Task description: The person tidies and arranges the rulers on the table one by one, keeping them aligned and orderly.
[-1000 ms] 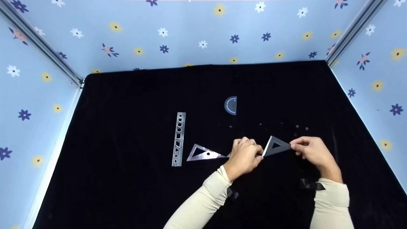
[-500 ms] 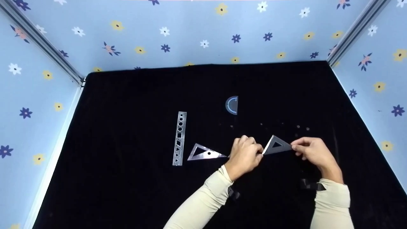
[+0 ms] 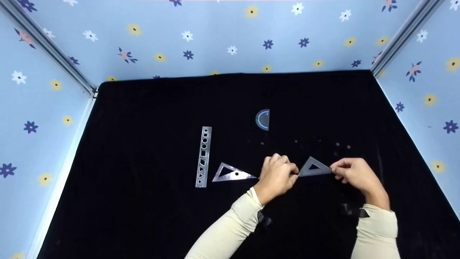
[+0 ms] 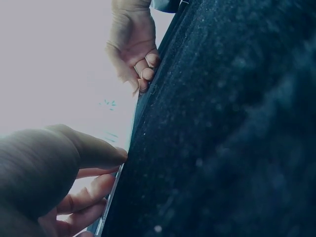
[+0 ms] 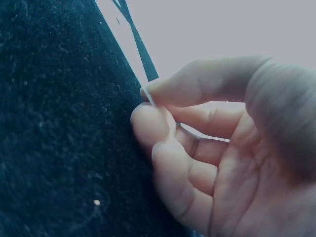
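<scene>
A clear triangular set square (image 3: 304, 172) with a triangular cutout lies between my two hands in the head view. My right hand (image 3: 359, 178) pinches its right corner between thumb and fingertips. The right wrist view shows the thin plastic edge between the thumb (image 5: 197, 84) and fingers. My left hand (image 3: 276, 176) has its thumb and curled fingers at the left corner, and the left wrist view shows its thumb (image 4: 106, 154) pinching a thin clear edge. Left of that hand, a second, shinier set square (image 3: 236, 174) lies flat, its narrow tip near the hand.
A clear stencil ruler (image 3: 203, 153) with shaped holes lies farther left. Beyond my hands is a clear protractor (image 3: 263, 124). Small pale specks dot the black cloth (image 3: 161, 216). Flowered blue panels (image 3: 215, 21) enclose the back and sides.
My right hand and the set square's right end have come down slightly, and its bright left edge no longer shines. My left hand stays in place. The view has shifted a little.
</scene>
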